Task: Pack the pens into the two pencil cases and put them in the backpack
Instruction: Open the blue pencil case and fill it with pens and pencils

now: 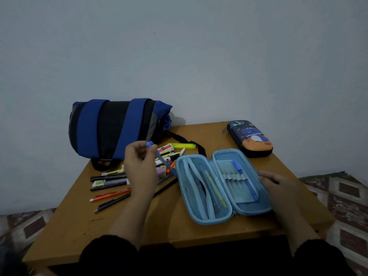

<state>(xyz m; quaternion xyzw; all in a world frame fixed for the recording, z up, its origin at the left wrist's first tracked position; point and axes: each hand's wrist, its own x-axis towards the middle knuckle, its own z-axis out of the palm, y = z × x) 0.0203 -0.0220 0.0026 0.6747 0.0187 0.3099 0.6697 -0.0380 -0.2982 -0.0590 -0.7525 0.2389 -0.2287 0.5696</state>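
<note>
Along the bottom edge of the frame, two dark sleeves are seen reaching over the near rim of a wooden table. At lower right of centre, the open light-blue pencil case is laid flat on the tabletop, both halves facing up. Its left half is covered by a mesh pocket; on its right half a blue pen is held under an elastic band. The right hand is rested against the case's right edge, fingers loosely curled toward it; whether the rim is actually gripped cannot be told.

Left of the case, the left hand is raised above the table, its fingers pinched round the upper end of a purple-blue pen, which is slanted down toward the case's upper-left corner. Beneath and beside this hand a loose pile of pens is spread on the table: dark ones, an orange-red one, markers and a yellow highlighter. Part of the pile is hidden by the hand and forearm.

Farther back, at centre left, a blue and black backpack is lying on its side against the wall, its black straps trailing toward the pens. At upper right of the table, well apart from the open case, a closed dark-blue pencil case with a cartoon print is set. A patterned floor covering is visible at both lower sides, and a plain pale wall fills the upper frame.
</note>
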